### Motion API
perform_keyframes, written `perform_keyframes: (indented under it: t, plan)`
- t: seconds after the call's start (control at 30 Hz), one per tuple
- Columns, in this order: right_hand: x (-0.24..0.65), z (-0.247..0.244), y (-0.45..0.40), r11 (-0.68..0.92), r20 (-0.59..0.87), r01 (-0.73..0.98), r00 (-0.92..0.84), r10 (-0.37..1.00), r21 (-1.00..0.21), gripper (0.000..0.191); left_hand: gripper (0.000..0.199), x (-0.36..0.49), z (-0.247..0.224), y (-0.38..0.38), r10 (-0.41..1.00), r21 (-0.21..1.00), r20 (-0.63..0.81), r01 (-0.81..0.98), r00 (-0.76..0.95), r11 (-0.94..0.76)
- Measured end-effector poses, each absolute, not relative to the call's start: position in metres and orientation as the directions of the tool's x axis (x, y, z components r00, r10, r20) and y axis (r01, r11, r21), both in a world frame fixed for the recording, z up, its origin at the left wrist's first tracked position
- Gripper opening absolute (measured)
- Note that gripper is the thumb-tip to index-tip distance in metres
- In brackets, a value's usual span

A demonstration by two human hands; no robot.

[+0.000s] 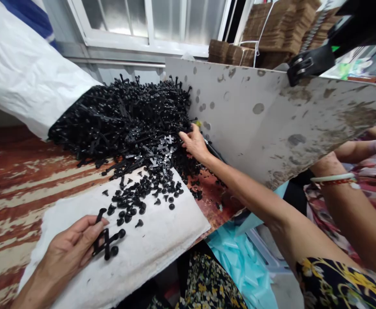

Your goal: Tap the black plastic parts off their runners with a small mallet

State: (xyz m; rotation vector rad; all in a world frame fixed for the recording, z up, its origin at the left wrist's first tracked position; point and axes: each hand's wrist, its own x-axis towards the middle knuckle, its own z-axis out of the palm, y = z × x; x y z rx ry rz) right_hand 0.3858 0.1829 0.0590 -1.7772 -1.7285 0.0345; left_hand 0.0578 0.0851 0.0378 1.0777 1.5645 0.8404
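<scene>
My left hand (74, 240) pinches a black jointed part (106, 240) with round knobs, over the white cloth (149, 249). My right hand (194, 142) is stretched to the right edge of a large heap of black parts (126, 111); its fingers are bent, and whatever lies between them is too small to make out. Small black round-headed pieces (136, 195) are scattered on the cloth between the hands. Flat, shiny dark links (158, 156) lie at the front of the heap.
An upright stained white board (239, 116) stands right of the heap. A white sack (29, 73) opens onto the heap from the left. The red, worn tabletop (10, 189) shows at left. Another person's arm (345, 201) is at right, beyond the board. Bundled brown cardboard (271, 30) stands behind.
</scene>
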Motion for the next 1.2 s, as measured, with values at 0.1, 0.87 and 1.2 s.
perform_keyframes:
  t: [0.1,0.87,1.2]
  plan:
    - [0.407,0.037,0.155,0.076,0.397,0.917,0.093,0.913,-0.391,0.062,0.063,0.054,0.035,0.087,0.873,0.869,-0.487,0.074,-0.04,0.488]
    - [0.384,0.019,0.161,0.218,0.172,0.973,-0.203,0.964,-0.074,0.029,0.055,0.048,0.025,0.085,0.936,0.93,-0.337,0.189,0.099,0.315]
    - [0.325,0.045,0.137,0.154,0.272,0.976,-0.108,0.956,-0.155,0.028,0.051,0.055,0.031,0.082,0.944,0.93,-0.327,0.191,0.041,0.314]
